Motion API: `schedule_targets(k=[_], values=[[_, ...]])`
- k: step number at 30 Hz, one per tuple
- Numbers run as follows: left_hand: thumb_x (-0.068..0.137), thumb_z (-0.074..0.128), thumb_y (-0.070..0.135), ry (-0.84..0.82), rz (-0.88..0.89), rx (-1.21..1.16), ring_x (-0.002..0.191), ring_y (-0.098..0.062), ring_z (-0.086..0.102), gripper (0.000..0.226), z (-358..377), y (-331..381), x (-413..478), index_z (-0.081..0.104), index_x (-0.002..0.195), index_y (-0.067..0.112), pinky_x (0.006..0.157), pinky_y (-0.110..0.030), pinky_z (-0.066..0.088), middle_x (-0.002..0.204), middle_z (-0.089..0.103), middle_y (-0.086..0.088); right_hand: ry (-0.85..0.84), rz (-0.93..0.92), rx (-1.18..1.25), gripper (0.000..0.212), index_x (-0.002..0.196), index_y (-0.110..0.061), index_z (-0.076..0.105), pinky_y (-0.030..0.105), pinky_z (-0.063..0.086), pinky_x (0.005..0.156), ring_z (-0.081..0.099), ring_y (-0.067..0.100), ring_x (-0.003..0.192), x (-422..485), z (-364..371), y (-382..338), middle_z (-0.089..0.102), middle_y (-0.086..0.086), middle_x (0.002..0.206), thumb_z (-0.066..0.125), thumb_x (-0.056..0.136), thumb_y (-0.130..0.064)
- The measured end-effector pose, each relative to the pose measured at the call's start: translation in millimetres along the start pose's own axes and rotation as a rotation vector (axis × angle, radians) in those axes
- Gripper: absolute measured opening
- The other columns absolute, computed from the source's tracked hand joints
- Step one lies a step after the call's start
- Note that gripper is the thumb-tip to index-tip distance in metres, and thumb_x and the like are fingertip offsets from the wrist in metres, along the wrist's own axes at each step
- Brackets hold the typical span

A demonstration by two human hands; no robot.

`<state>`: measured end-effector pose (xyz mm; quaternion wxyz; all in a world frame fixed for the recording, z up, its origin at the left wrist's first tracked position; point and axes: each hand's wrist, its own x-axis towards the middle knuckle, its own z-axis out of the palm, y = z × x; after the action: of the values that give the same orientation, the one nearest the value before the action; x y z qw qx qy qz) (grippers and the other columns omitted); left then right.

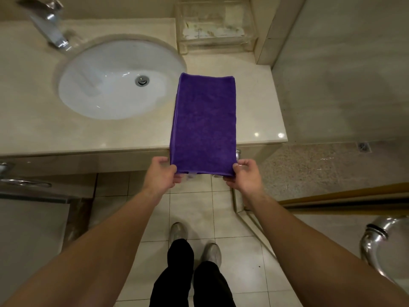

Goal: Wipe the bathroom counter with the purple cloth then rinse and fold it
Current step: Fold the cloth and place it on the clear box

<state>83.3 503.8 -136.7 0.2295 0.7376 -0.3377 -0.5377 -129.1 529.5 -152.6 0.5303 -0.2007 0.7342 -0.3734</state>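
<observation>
Both near corners of the purple cloth (203,122) are pinched, one by my left grip (162,173) and one by my right grip (245,175). It lies as a long folded strip on the counter (259,103), just right of the sink (106,85), its near end held out past the front edge. Wiping and rinsing look done, I judge; folding is partway. Bare counter lies to its right, and a clear box (214,25) stands behind.

A purple cloth (203,125), folded into a long strip, lies on the desk (261,103) just right of the sink (99,96). Its near end overhangs the edge, pinched at each corner by the left hand (162,173) and right hand (246,175).
</observation>
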Motion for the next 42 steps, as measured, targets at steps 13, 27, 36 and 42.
schedule_targets(k=[13, 27, 36, 42], values=[[0.091, 0.046, -0.011, -0.087, 0.216, -0.015, 0.064, -0.008, 0.067, 0.037, -30.8, 48.1, -36.9, 0.074, 0.107, 0.007, 0.052, -0.01, 0.046, 0.08, 0.077, -0.003, -0.053, -0.025, 0.28, 0.024, 0.101, -0.007, 0.071, 0.032, 0.057, 0.067, 0.065, 0.019, 0.064, -43.6, -21.1, -52.4, 0.07, 0.016, 0.086, 0.049, 0.099, 0.003], [0.086, 0.076, 0.021, -0.004, 0.504, 0.277, 0.066, 0.001, 0.062, 0.014, -61.1, 106.8, -7.5, 0.08, 0.091, 0.034, 0.058, -0.011, 0.04, 0.069, 0.07, 0.017, -0.1, -0.233, -0.019, 0.011, 0.095, -0.012, 0.077, 0.033, 0.062, 0.077, 0.072, 0.017, 0.075, -39.8, -21.5, -122.8, 0.077, 0.011, 0.087, 0.075, 0.086, -0.005], [0.091, 0.073, 0.017, -0.258, 0.463, 0.206, 0.081, -0.009, 0.068, 0.009, -79.5, 153.6, 34.4, 0.08, 0.094, 0.021, 0.077, -0.024, 0.049, 0.087, 0.078, -0.001, 0.023, -0.33, -0.215, 0.024, 0.082, -0.013, 0.072, 0.029, 0.048, 0.053, 0.06, 0.013, 0.065, -17.3, -8.8, -158.9, 0.071, 0.003, 0.081, 0.069, 0.094, -0.034], [0.093, 0.071, 0.018, -0.324, 0.446, 0.175, 0.067, 0.0, 0.064, 0.01, -85.8, 173.6, 60.8, 0.08, 0.091, 0.015, 0.069, -0.016, 0.048, 0.074, 0.075, 0.007, 0.078, -0.364, -0.209, 0.022, 0.08, -0.018, 0.073, 0.025, 0.044, 0.053, 0.056, 0.01, 0.053, -1.0, 0.6, -173.8, 0.065, -0.009, 0.063, 0.069, 0.094, -0.034]])
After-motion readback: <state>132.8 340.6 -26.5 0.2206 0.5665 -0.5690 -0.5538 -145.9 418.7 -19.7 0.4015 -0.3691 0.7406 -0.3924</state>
